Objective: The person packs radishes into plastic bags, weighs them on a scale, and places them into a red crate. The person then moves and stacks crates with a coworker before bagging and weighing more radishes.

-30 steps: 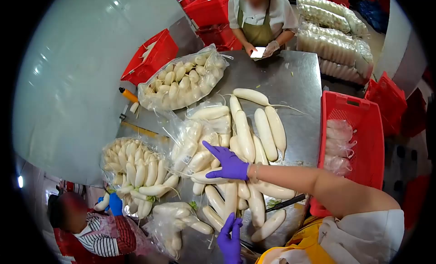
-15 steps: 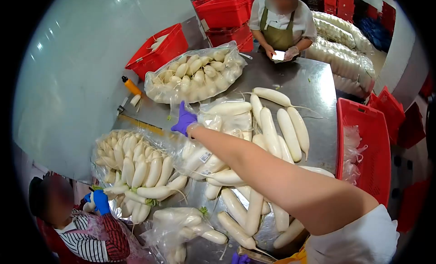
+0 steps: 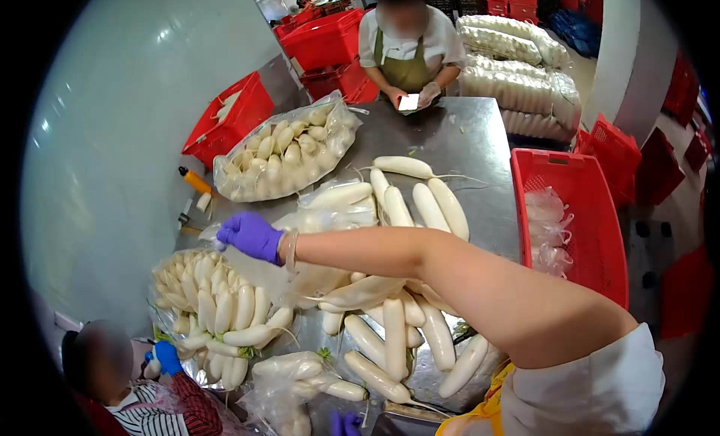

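My right hand (image 3: pixel 253 236), in a purple glove, reaches across the table with closed fingers on the edge of a clear plastic bag (image 3: pixel 274 277). The bag stretches back from the fingers over some white radishes. Several long white radishes (image 3: pixel 395 338) lie loose below my forearm, and more (image 3: pixel 431 207) lie beyond it. At the bottom edge only part of my left hand (image 3: pixel 345 423) shows, also purple-gloved; how its fingers are held cannot be made out. Near it is a bagged bunch of radishes (image 3: pixel 289 366).
A full bag of radishes (image 3: pixel 285 154) and an open pile (image 3: pixel 225 305) lie on the metal table (image 3: pixel 480 166). A red crate (image 3: pixel 600 241) with plastic bags stands right. A co-worker (image 3: pixel 409 53) holds a white object; another (image 3: pixel 161 398) in blue gloves handles a radish.
My right hand has moved left and down in the picture, its fingers going from spread to closed, drawing the plastic bag along. The whole view has shifted slightly.
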Motion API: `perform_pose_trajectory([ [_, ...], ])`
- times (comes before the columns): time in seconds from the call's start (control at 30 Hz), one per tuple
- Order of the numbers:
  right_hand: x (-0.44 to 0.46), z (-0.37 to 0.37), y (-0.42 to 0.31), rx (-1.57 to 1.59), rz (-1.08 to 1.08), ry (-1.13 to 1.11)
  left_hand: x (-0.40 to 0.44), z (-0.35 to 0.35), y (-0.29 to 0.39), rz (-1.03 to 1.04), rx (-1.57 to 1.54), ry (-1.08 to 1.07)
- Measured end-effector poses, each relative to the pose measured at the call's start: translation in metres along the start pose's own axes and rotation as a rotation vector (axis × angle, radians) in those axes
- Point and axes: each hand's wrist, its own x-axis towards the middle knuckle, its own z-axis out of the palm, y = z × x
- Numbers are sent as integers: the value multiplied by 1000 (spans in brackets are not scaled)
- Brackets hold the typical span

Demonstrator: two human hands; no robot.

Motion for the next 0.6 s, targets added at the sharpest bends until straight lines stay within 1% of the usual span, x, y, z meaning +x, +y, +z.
perform_pose_trajectory([
  [0.03, -9, -6, -29, 8, -10, 10, -5, 4, 26, 35, 52, 16],
  [0.07, -19, -11, -56, 206, 34, -3, -12, 6, 53, 66, 108, 35],
  [0.1, -27, -17, -83, 401, 78, -23, -14, 8, 64, 145, 123, 99],
  [0.13, -32, -25, -112, 408, 74, -22, -14, 8, 69, 221, 134, 161],
  [0.17, -38, -35, -141, 421, 55, -67, -10, 3, 68, 326, 194, 208],
  [0.2, -46, -42, -165, 437, 38, -113, -4, 0, 65, 435, 304, 314],
  [0.23, -53, -48, -185, 447, 36, -111, 26, -10, 47, 354, 77, 328],
  [0.27, -59, -55, -205, 553, 17, -130, 46, -18, 32, 277, -152, 340],
  [0.3, -65, -61, -222, 661, -3, -154, 38, -13, 39, 288, -146, 352],
  [0.33, -73, -68, -237, 646, 47, -156, 31, -8, 47, 360, -14, 236],
  [0.37, -82, -73, -245, 664, 40, -163, 20, -1, 55, 424, 120, 121],
  [0.43, -108, -74, -249, 716, 56, -214, -1, 27, 59, 286, -375, -80],
  [0.47, -120, -59, -242, 947, 143, -220, -31, 31, 60, 169, -351, -269],
  [0.5, -149, -83, -266, 909, 441, -269, -50, 36, 42, 92, -537, -429],
  [0.53, -165, -81, -262, 848, 514, -326, -64, 38, 27, 11, -719, -587],
  [0.57, -188, -90, -273, 946, 406, -381, -78, 41, 30, 14, -709, -576],
  [0.6, -207, -101, -286, 890, 400, -368, -94, 43, 35, -44, -653, -469],
])
